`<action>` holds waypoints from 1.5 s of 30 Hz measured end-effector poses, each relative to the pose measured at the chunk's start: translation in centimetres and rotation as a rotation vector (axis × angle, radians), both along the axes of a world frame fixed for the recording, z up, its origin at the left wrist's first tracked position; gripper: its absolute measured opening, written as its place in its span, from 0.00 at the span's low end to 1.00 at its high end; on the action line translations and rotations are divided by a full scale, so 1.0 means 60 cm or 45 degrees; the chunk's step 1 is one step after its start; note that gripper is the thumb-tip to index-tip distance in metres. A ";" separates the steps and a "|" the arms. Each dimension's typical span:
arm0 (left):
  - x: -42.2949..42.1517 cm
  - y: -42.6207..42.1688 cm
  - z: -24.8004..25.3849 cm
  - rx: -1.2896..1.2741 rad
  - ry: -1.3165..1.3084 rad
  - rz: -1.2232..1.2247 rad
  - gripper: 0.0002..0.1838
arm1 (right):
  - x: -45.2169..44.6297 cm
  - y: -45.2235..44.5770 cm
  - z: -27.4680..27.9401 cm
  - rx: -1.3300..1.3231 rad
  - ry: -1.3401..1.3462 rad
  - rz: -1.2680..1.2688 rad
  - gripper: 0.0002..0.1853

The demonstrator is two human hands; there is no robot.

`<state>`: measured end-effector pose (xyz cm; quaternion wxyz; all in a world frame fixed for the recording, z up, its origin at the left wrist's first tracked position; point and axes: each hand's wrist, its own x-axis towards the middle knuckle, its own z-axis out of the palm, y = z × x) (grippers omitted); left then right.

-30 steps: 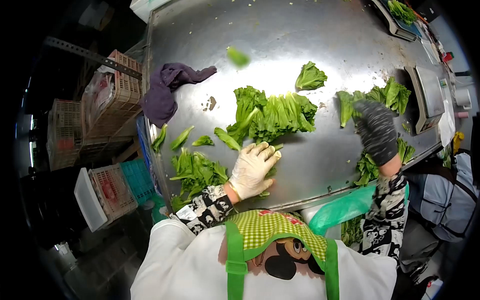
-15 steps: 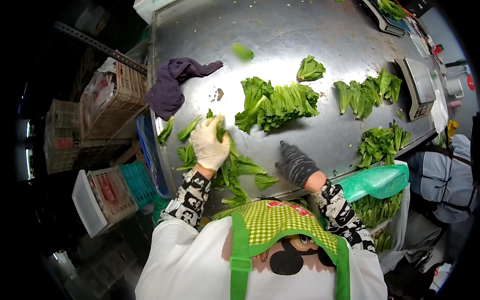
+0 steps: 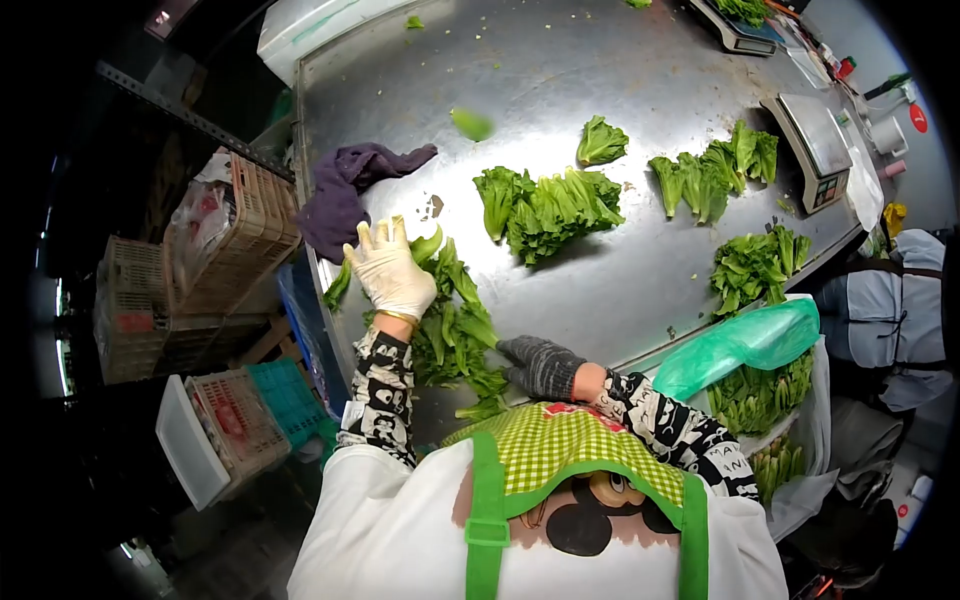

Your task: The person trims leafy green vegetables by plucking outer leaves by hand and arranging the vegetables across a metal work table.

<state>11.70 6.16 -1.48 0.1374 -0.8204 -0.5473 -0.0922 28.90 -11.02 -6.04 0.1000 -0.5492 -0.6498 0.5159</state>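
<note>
Lettuce leaves (image 3: 455,335) in a loose pile at the near left of the tabletop (image 3: 600,290). At the pile's left side, white-gloved left grip (image 3: 392,272), fingers spread apart. At its right edge, dark-gloved right grip (image 3: 543,366) by a leaf (image 3: 478,325); cannot tell whether closed on it. Beyond, bunched lettuce (image 3: 565,210) and purple cloth (image 3: 345,195).
</note>
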 end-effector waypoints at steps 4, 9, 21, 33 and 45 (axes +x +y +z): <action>0.039 0.018 -0.014 -0.436 -0.634 -0.276 0.34 | -0.004 -0.002 0.014 0.037 -0.010 0.123 0.27; 0.119 0.070 -0.120 -1.370 -1.446 0.214 0.22 | 0.014 -0.009 0.065 0.166 -0.167 0.038 0.25; 0.095 -0.076 -0.029 -1.953 -2.386 -0.164 0.12 | 0.064 0.007 0.115 0.292 0.696 -1.302 0.14; 0.142 -0.154 -0.029 -1.990 -2.713 -0.091 0.12 | 0.088 0.006 0.074 0.747 0.208 -1.032 0.09; 0.179 -0.183 -0.025 -1.807 -3.067 0.248 0.22 | 0.069 0.010 0.059 0.336 0.699 -1.499 0.09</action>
